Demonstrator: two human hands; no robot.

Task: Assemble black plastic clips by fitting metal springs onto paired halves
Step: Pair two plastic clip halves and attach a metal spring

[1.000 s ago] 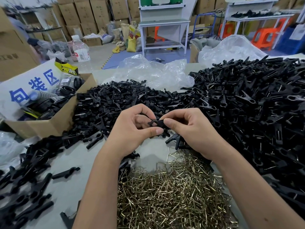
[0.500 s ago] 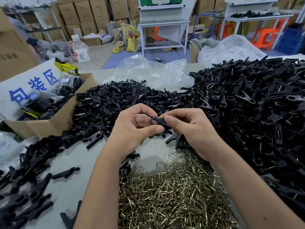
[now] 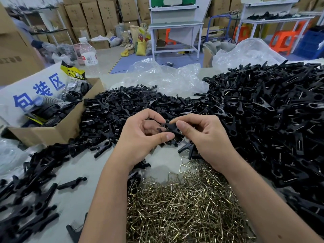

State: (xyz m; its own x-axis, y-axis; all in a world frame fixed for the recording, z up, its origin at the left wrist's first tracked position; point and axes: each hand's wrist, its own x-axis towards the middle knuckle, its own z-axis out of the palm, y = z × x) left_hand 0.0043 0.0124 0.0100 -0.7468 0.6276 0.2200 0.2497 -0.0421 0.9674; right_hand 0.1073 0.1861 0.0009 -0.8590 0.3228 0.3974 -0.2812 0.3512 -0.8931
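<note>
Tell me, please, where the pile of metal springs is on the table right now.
In the head view, the pile of metal springs lies at the bottom centre of the table, between the person's forearms, just below both hands.

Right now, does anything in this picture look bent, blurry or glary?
Head view: the wide lens bows the white metal workbench behind; the heap of brass-coloured wire springs glints; black plastic clip halves at the lower left edge smear softly.
</note>
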